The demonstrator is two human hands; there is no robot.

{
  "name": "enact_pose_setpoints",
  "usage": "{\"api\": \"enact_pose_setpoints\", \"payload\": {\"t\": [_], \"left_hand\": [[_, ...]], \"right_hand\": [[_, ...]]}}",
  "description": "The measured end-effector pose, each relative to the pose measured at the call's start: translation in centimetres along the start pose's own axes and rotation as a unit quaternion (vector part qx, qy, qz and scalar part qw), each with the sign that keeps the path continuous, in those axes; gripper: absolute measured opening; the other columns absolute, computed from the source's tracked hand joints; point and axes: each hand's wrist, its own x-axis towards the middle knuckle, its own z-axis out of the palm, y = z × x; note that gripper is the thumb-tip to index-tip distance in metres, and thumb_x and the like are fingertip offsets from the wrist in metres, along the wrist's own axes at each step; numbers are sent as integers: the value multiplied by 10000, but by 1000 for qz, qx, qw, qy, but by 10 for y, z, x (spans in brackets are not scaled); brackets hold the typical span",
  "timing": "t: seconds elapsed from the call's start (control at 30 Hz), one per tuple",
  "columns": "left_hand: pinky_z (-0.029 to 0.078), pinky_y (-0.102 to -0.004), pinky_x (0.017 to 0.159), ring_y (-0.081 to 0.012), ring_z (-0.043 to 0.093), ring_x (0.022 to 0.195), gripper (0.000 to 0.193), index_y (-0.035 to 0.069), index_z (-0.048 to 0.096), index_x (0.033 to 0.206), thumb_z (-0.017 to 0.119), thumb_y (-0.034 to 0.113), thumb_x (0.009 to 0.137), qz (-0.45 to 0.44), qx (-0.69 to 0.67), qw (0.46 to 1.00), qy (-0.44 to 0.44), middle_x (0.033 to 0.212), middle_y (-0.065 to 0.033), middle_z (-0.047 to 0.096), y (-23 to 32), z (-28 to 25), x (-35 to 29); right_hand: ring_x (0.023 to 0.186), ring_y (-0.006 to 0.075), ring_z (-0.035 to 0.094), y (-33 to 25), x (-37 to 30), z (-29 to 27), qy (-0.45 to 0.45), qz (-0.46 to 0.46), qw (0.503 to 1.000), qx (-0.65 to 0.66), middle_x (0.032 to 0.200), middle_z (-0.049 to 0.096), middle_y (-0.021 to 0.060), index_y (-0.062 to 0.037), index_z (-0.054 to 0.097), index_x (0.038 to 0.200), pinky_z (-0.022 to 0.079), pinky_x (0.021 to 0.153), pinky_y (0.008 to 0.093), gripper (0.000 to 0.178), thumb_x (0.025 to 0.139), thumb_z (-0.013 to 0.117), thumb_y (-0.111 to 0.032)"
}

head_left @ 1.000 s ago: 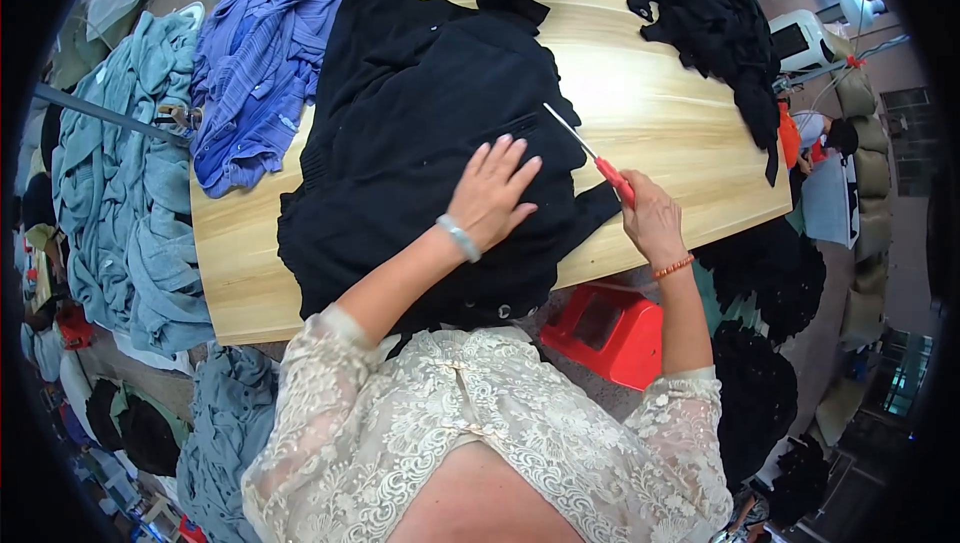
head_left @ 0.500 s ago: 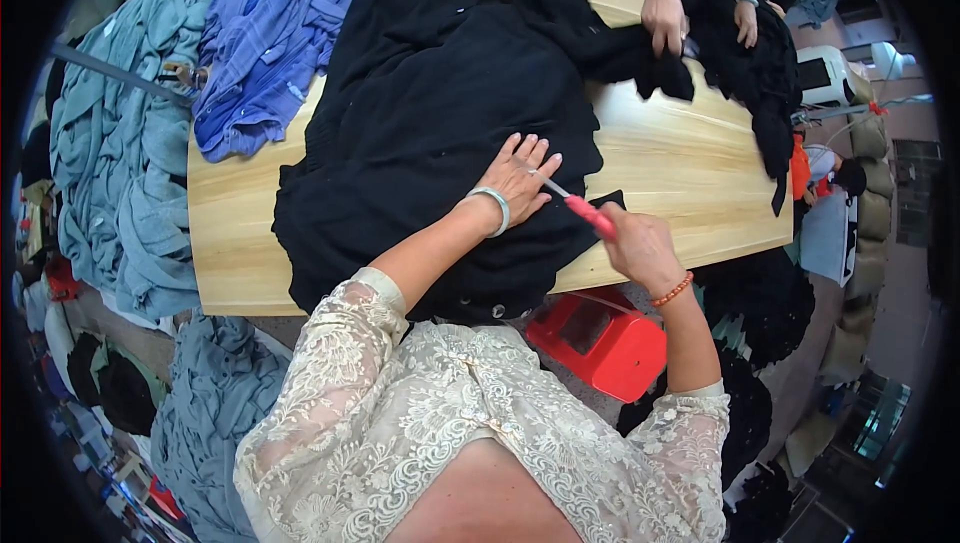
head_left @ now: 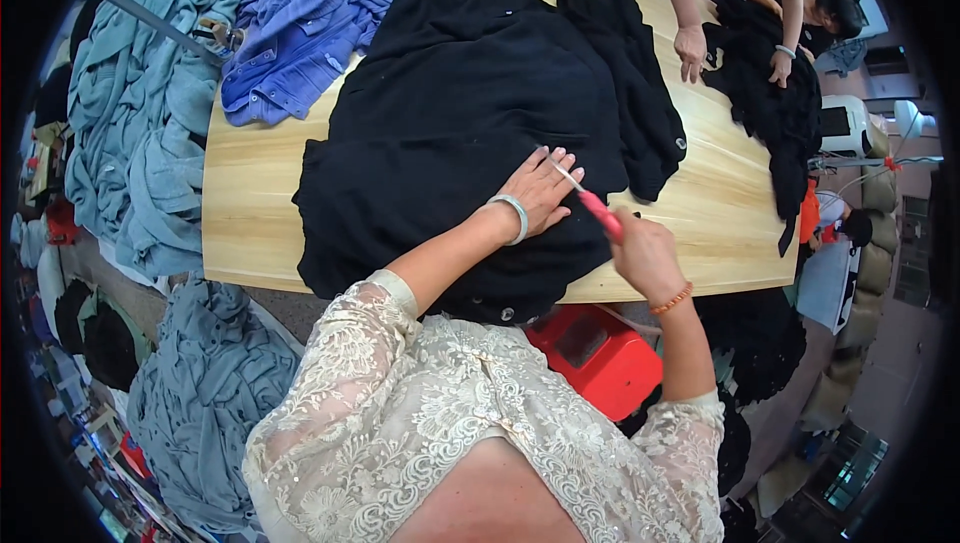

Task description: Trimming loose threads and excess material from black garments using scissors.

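A black knit garment [head_left: 470, 73] lies spread over the wooden table. My left hand [head_left: 540, 193] rests flat on its lower part, fingers stretched out, a pale bangle at the wrist. In my closed right hand [head_left: 648, 258] is a pink-handled tool with a thin metal shaft [head_left: 601, 217]. The shaft slants up and left across the fingers of my left hand, and I cannot tell whether its tip touches the cloth. One black sleeve [head_left: 645, 93] lies along the garment's right side, a small round pale spot near its end.
Across the wooden table [head_left: 250, 213], a co-worker's hands [head_left: 690, 51] are near a black knit heap [head_left: 765, 83]. Blue-violet garments [head_left: 290, 33] are piled at the far left, grey-green knits [head_left: 140, 133] beyond the left edge. A red plastic box [head_left: 605, 368] stands below the front edge.
The co-worker's hand has let go of the black sleeve, which now lies beside the garment. My left hand stays flat on the cloth, and the pink-handled tool is still in my right hand.
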Motion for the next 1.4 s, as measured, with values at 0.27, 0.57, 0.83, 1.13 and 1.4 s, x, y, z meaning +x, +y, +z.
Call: {"api": "enact_pose_setpoints", "payload": {"t": [0.27,0.57,0.83,1.13,1.4], "left_hand": [[195,-460,1190,-337,338,1412,621,58,425,1425,606,320,892,-23,-9,999,-48,1490,-189,402,1,-11,5],[211,-484,1172,-333,322,1421,741,5,441,1411,632,459,858,-159,75,983,-54,1507,-185,380,2,-58,-35],[252,-473,1150,-322,382,1381,709,48,473,1400,630,504,880,-257,39,964,54,1491,-141,425,-42,-60,-83],[293,-460,1130,-333,451,1327,589,23,556,1303,689,385,858,-191,43,974,111,1406,-160,511,-29,-57,-95],[318,-464,1114,-336,482,1288,621,-1,558,1280,687,427,848,-204,46,972,102,1355,-175,544,-30,-66,-101]], "right_hand": [[697,372,664,-28,3,-10,7,-22,1000,15,691,648,183,-78,571,969,505,634,476,160,866,645,-176],[674,363,659,-61,23,-13,-4,-120,992,31,664,633,176,-58,567,932,501,617,461,125,881,628,-154],[666,369,651,-49,24,-24,-23,-92,995,-6,668,635,174,-53,575,926,494,623,466,147,884,640,-178],[673,371,660,-63,44,-21,-35,-113,992,-37,648,629,182,-46,587,895,517,622,453,147,882,640,-182],[700,387,655,-82,50,-33,-62,-162,985,11,686,643,179,-64,586,924,507,653,480,166,882,651,-210]]}}
